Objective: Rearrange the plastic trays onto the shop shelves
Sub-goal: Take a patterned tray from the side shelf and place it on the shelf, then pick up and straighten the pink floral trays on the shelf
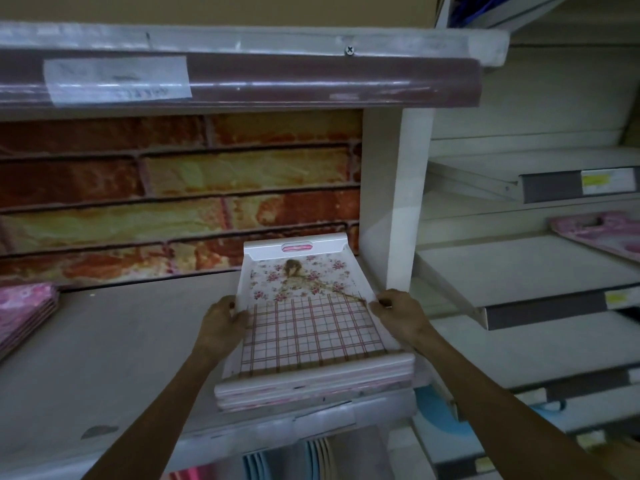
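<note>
Where the frame cuts off at far left, you have a stack of pink trays (24, 313) lying on the shelf (114, 351), only its right corner in view, the print too blurred to read. Above it, a taped label (117, 79) on the upper shelf edge (277, 84): writing illegible. Behind the shelf, a brick-pattern backing (173, 195).

Your left hand (221, 323): fingers curled closed over the left rim of the top tray (308, 306), fingertips hidden under that rim.

The top tray: white, floral print at the far half, pink-brown check at the near half, a slot handle at the far end. It sits on a pile of like trays (311, 389) at the shelf's right end, against the white upright (405, 202); the pile's near edge overhangs the shelf front. How many trays are in the pile cannot be told.

Your right hand (398, 313): closed on the tray's right rim, thumb on top, the other fingers hidden behind it.

Below the shelf front: blue and pale items (287, 459), cut off. Far right: side shelves (519, 265), and one pink tray (599, 233) cut by the frame edge.
</note>
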The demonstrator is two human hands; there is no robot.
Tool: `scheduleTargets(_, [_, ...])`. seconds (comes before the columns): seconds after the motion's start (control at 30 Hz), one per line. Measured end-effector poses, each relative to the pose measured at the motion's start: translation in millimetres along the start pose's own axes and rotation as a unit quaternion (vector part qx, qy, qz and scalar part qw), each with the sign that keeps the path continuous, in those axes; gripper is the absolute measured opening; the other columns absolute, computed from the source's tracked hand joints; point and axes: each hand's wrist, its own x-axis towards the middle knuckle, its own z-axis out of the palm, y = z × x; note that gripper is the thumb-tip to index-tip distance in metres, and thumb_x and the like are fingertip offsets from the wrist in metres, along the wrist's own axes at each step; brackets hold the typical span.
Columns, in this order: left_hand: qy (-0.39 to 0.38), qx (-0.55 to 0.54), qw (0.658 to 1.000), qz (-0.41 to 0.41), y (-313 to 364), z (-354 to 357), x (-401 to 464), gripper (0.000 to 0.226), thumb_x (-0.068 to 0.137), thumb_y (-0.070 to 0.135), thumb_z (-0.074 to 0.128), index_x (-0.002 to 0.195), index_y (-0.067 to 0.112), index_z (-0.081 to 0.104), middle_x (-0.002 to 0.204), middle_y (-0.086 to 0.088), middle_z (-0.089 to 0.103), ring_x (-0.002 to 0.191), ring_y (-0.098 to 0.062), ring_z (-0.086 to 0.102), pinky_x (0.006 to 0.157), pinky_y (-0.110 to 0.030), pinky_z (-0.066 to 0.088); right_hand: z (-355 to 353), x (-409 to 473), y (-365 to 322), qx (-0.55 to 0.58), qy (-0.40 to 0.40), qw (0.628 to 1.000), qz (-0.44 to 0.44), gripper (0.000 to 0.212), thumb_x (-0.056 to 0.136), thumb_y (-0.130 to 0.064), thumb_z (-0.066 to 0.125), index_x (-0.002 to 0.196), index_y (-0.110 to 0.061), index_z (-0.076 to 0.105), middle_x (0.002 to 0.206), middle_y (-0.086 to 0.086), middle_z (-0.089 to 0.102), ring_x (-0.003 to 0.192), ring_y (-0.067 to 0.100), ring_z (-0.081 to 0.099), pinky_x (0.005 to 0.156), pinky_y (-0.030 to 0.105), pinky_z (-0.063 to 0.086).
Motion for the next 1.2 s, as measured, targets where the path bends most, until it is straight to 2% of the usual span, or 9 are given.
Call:
scheduleTargets(0.07, [0.05, -0.023, 0.998, 0.044, 1, -6, -3, 0.035, 0.096, 0.011, 0.054, 0.13, 0.004, 0.055, 0.129, -0.019, 0.06, 0.107, -0.033, 0.061, 0.091, -0.04, 0.05, -14, -2, 0, 0.012, 0.044, 0.999, -0.017, 0.024, 0.097, -0.024, 0.055, 0.112, -0.008, 0.066, 0.106, 0.004, 0.067, 0.09, 0.013, 0.058, 0.066, 0.014, 0.043])
scheduleTargets(0.17, [0.08, -0.105, 0.986, 0.104, 17, -13, -18, 0.025, 0.097, 0.015, 0.054, 0.121, 0.012, 0.061, 0.118, -0.008, 0.065, 0.093, -0.021, 0.062, 0.08, -0.03, 0.05, -44, -13, 0, 0.038, 0.095, 0.993, -0.06, 0.022, 0.096, -0.02, 0.057, 0.111, -0.007, 0.066, 0.101, 0.002, 0.067, 0.088, 0.011, 0.059, 0.066, 0.005, 0.042])
scheduleTargets(0.27, [0.059, -0.196, 0.967, 0.154, 49, -16, -43, 0.019, 0.099, 0.016, 0.05, 0.113, 0.019, 0.063, 0.096, -0.002, 0.072, 0.078, -0.013, 0.068, 0.073, -0.024, 0.054, -80, -34, 5, 0.064, 0.134, 0.984, -0.101, 0.014, 0.096, -0.021, 0.058, 0.103, -0.014, 0.068, 0.093, -0.001, 0.069, 0.085, 0.015, 0.065, 0.08, 0.023, 0.05])
scheduleTargets(0.37, [0.039, -0.259, 0.948, 0.179, 79, -10, -71, 0.018, 0.1, 0.013, 0.048, 0.104, 0.019, 0.065, 0.078, -0.005, 0.071, 0.066, -0.015, 0.066, 0.062, -0.015, 0.053, -113, -57, 15, 0.086, 0.168, 0.972, -0.138, 0.012, 0.096, -0.023, 0.059, 0.09, -0.017, 0.067, 0.084, -0.001, 0.073, 0.077, 0.015, 0.069, 0.078, 0.031, 0.057])
scheduleTargets(0.53, [-0.015, -0.291, 0.934, 0.207, 128, 26, -110, 0.02, 0.099, 0.011, 0.047, 0.097, 0.017, 0.066, 0.076, -0.009, 0.069, 0.063, -0.025, 0.065, 0.056, -0.024, 0.053, -172, -91, 31, 0.119, 0.203, 0.96, -0.153, 0.016, 0.095, -0.027, 0.06, 0.087, -0.018, 0.069, 0.077, -0.007, 0.073, 0.07, 0.005, 0.068, 0.068, 0.025, 0.056])
scheduleTargets(0.67, [-0.046, -0.277, 0.929, 0.244, 172, 68, -141, 0.021, 0.097, 0.005, 0.049, 0.093, 0.014, 0.068, 0.074, -0.012, 0.069, 0.06, -0.028, 0.064, 0.054, -0.031, 0.053, -228, -118, 53, 0.131, 0.218, 0.953, -0.166, 0.018, 0.095, -0.029, 0.059, 0.088, -0.016, 0.069, 0.077, -0.006, 0.074, 0.067, 0.006, 0.069, 0.066, 0.023, 0.056])
scheduleTargets(0.9, [-0.126, -0.317, 0.909, 0.241, 256, 160, -182, 0.021, 0.096, 0.0, 0.049, 0.094, 0.01, 0.068, 0.075, -0.015, 0.07, 0.058, -0.024, 0.063, 0.051, -0.022, 0.05, -332, -150, 107, 0.137, 0.249, 0.944, -0.168, 0.018, 0.096, -0.028, 0.058, 0.091, -0.015, 0.07, 0.078, -0.005, 0.074, 0.069, 0.008, 0.069, 0.07, 0.03, 0.058])
scheduleTargets(1.07, [-0.183, -0.382, 0.887, 0.187, 314, 231, -214, 0.018, 0.096, 0.002, 0.049, 0.096, 0.005, 0.067, 0.069, -0.014, 0.067, 0.057, -0.023, 0.063, 0.049, -0.026, 0.051, -394, -162, 163, 0.126, 0.284, 0.94, -0.143, 0.019, 0.096, -0.027, 0.059, 0.087, -0.014, 0.071, 0.074, -0.005, 0.074, 0.07, 0.009, 0.07, 0.072, 0.032, 0.058])
scheduleTargets(1.2, [-0.226, -0.403, 0.869, 0.177, 361, 284, -220, 0.018, 0.098, 0.006, 0.049, 0.097, 0.007, 0.067, 0.077, -0.017, 0.065, 0.061, -0.026, 0.062, 0.054, -0.034, 0.051, -435, -164, 207, 0.096, 0.311, 0.938, -0.122, 0.018, 0.096, -0.029, 0.059, 0.086, -0.02, 0.071, 0.072, -0.006, 0.073, 0.069, 0.007, 0.069, 0.069, 0.034, 0.057])
